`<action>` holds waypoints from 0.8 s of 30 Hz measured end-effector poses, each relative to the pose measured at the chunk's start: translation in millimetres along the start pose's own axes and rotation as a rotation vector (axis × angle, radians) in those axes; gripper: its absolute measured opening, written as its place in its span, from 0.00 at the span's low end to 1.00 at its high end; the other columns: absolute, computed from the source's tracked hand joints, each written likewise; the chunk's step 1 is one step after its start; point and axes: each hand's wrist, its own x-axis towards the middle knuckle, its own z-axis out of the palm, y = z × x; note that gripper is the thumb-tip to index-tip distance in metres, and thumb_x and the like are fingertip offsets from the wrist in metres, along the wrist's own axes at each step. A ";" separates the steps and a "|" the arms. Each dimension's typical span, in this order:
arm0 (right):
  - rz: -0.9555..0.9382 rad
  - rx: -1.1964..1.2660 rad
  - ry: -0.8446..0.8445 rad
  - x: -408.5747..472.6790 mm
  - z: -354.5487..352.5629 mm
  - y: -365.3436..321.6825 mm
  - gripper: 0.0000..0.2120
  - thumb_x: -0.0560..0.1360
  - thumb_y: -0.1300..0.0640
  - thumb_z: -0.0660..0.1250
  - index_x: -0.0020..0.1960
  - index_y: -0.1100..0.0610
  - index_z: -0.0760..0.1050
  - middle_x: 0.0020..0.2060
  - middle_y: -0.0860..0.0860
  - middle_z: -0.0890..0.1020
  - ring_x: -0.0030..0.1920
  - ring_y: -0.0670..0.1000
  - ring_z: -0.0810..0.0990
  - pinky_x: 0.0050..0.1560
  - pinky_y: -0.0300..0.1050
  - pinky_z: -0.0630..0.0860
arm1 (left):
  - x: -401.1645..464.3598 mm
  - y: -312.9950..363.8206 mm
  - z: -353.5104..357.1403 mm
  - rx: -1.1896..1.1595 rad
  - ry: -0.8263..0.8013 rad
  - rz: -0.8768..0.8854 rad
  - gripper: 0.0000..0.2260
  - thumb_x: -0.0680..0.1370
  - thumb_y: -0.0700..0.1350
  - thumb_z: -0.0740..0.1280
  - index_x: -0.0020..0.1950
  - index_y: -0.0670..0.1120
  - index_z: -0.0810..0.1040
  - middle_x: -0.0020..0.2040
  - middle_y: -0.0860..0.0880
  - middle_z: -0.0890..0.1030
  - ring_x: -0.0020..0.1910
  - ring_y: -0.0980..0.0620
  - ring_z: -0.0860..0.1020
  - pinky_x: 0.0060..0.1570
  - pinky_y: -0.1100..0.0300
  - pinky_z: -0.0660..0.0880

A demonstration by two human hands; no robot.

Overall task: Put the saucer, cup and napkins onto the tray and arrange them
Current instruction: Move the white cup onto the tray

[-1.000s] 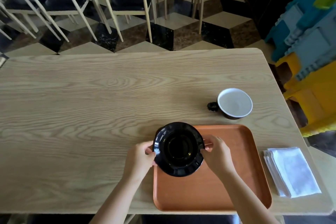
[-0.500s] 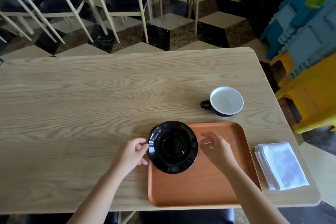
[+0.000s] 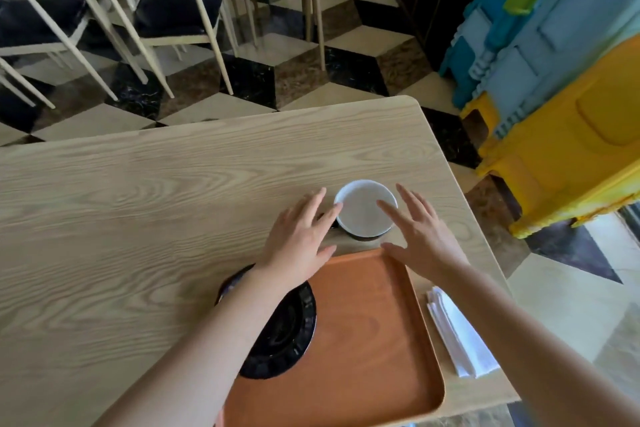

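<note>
Black outside and white within, the cup (image 3: pixel 365 210) stands upright on the pale wooden surface (image 3: pixel 138 211), just beyond the far edge of the tray (image 3: pixel 374 340) and not on it. Its dark handle points left and is mostly hidden behind the left hand (image 3: pixel 299 236). That hand hovers with fingers spread and empty, one fingertip at the cup's left rim; whether it touches cannot be told. The right hand (image 3: pixel 419 236) is likewise spread wide and empty, one finger reaching over the right part of the cup's mouth, its thumb above the tray's far rim.

Nearer the person, the black saucer (image 3: pixel 294 329) lies in the tray's left part, overhanging the tray's left edge, and is partly covered by the left forearm. The orange-brown tray sits at the near right of the surface. A stack of white napkins (image 3: pixel 460 336) lies on the surface just beside the tray's right edge.

Past the surface are pale wooden chairs (image 3: pixel 166 10) on a chequered floor (image 3: pixel 349 55), with blue and yellow plastic blocks (image 3: pixel 561 80) at the right.
</note>
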 end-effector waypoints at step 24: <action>-0.228 0.125 0.217 -39.0 -2.7 1.0 0.23 0.60 0.53 0.72 0.52 0.61 0.80 0.61 0.61 0.78 0.51 0.58 0.83 0.39 0.50 0.81 | -33.6 34.7 3.9 -0.225 0.103 -0.012 0.13 0.65 0.44 0.77 0.44 0.40 0.81 0.64 0.39 0.75 0.45 0.44 0.83 0.37 0.54 0.81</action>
